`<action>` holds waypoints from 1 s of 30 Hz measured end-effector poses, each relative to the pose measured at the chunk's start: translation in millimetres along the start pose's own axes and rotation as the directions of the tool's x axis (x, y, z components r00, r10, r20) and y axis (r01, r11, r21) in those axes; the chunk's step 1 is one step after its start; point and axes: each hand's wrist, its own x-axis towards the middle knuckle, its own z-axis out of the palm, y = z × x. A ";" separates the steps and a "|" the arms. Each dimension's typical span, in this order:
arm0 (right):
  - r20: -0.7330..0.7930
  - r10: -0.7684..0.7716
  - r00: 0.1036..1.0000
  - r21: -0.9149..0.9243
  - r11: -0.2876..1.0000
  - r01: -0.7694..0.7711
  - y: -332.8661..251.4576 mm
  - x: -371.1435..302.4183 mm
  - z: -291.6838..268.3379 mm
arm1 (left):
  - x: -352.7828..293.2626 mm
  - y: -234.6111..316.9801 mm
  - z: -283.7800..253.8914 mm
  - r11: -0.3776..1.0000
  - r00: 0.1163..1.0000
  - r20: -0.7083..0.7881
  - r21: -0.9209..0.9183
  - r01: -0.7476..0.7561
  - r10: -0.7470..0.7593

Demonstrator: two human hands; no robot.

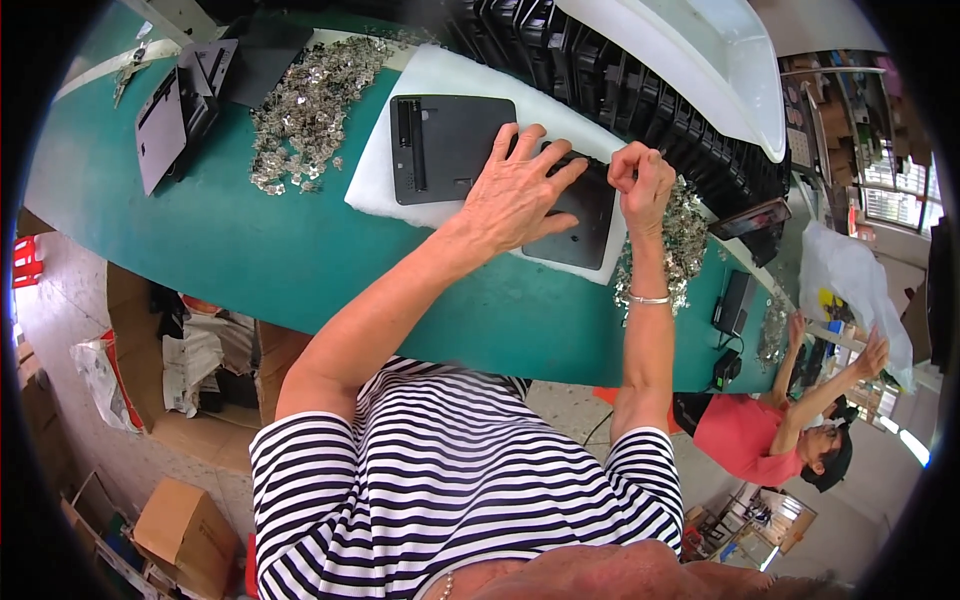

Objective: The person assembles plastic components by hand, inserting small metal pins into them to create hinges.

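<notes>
Two dark flat plastic panels lie side by side on a white foam pad (372, 178). My left hand (508, 195) is spread open, its fingers reaching over the gap between the left panel (462, 135) and the right panel (578, 240). Just above the right panel's far right corner, my right hand (643, 185) is closed in a pinch. What sits between those fingertips is too small to make out. A heap of small shiny metal pieces (685, 235) lies beside my right wrist, and a larger heap of metal pieces (318, 105) is left of the pad.
Stacked black plastic parts (600, 85) and a white tray (700, 60) line the far side of the green table (200, 235). More panels (165, 140) stand at the far left. A phone-like device (750, 218) is at right. A co-worker (760, 435) handles clear plastic nearby.
</notes>
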 end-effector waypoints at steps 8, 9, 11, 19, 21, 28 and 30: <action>-0.225 -0.172 0.959 -0.331 0.939 0.091 24.8 -21.4 -16.3 | 0.3 0.5 -0.7 1.000 1.000 0.005 -0.020 -0.006 0.006; -0.226 -0.172 0.959 -0.329 0.940 0.091 21.0 -18.0 -18.7 | 0.0 0.2 0.2 1.000 1.000 0.003 -0.008 -0.003 0.003; -0.254 0.033 0.967 0.458 0.884 0.091 10.5 -10.5 -25.1 | -0.8 0.1 0.6 1.000 1.000 0.005 0.003 -0.006 0.006; -0.188 0.046 0.981 0.489 0.871 0.053 9.2 -12.8 -5.3 | 1.7 1.6 -0.3 1.000 1.000 0.017 0.013 -0.010 0.010; -0.224 0.047 0.973 0.500 0.863 0.073 4.9 -10.6 -0.7 | 1.1 0.7 -2.8 1.000 1.000 0.019 0.002 -0.010 0.010; -0.319 0.199 0.927 0.634 0.771 0.053 -14.1 8.8 21.5 | 0.2 -2.5 -3.1 0.996 0.997 -0.080 -0.089 0.007 -0.014; -0.348 0.264 0.900 0.651 0.758 0.029 -14.7 13.1 29.0 | 0.7 -2.8 -1.9 0.998 0.998 -0.057 -0.058 0.002 -0.006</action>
